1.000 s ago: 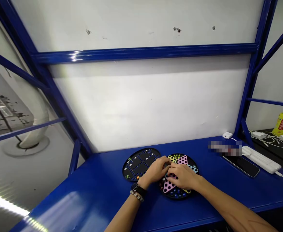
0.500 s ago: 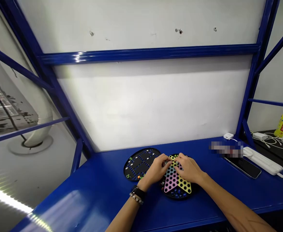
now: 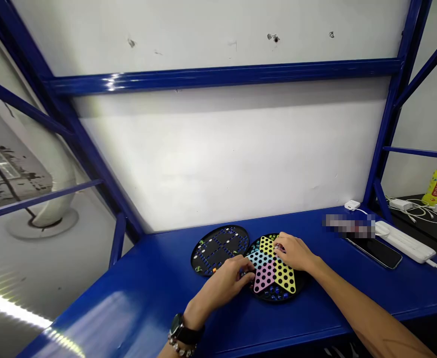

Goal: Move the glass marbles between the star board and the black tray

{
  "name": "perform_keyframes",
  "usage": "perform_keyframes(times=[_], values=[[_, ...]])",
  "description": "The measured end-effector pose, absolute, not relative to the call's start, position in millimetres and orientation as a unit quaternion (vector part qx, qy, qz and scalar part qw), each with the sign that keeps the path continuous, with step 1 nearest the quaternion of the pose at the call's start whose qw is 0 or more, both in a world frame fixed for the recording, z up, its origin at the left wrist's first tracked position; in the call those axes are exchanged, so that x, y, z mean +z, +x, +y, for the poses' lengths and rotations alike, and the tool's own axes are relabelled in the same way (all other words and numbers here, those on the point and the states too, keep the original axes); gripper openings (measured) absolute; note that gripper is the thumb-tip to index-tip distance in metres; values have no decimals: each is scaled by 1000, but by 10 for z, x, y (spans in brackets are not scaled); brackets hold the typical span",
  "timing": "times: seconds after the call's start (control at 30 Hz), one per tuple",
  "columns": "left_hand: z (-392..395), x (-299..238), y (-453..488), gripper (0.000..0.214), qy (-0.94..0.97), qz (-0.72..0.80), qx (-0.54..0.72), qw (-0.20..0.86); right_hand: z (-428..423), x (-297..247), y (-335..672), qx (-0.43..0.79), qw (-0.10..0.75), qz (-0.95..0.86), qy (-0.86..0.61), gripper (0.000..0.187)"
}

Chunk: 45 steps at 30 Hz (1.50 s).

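Note:
A round black Chinese checkers board lies on the blue table, with a star of yellow, blue and pink sections full of dark holes. Blue marbles rest in its near rim pocket, and greenish ones lie at the far side. My left hand is at the board's left edge, thumb and index finger apart over a side pocket; its fingertips partly hide what lies there. Over the star's upper right, my right hand has its fingers curled in a pinch, with a small shiny marble at the fingertips.
A second round black board with small pieces lies left of the star board. To the right are a phone, a white power strip and a charger. Blue frame bars cross the white wall behind.
My hands were close together over the star's top and have parted. The left came down and left to the board's edge; the right stayed near the upper right. The view shifted slightly.

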<state>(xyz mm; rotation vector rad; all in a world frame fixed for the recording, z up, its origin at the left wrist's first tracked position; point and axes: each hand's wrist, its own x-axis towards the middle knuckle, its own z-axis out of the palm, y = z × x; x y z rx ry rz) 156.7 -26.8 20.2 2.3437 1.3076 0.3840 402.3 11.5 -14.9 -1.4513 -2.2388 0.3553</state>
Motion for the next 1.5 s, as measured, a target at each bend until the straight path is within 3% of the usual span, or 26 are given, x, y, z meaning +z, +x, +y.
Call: perform_keyframes(times=[0.17, 0.33, 0.5, 0.73, 0.93, 1.17, 1.5], values=[[-331, 160, 1539, 26, 857, 461, 123, 197, 119, -83, 4322, 123, 251, -781, -559, 20], [-345, 143, 1521, 26, 863, 461, 113, 176, 148, -50, 4527, 135, 207, -768, -591, 18], [-359, 123, 1535, 24, 863, 471, 94, 154, 159, -14, 4531, 141, 268, -746, -594, 21], [-322, 200, 1532, 25, 864, 451, 130, 182, 142, 5, 4526, 149, 272, -739, -598, 21], [82, 268, 2153, 23, 901, 380, 160, 133, 174, -24, 4551, 134, 287, -733, -602, 22], [468, 179, 2876, 19, 927, 355, 89, 78, 267, -47, 4711, 94, 340, -708, -611, 22], [574, -31, 2834, 27, 925, 297, 137, 193, 256, -7, 4744, 88, 394, -679, -613, 28]])
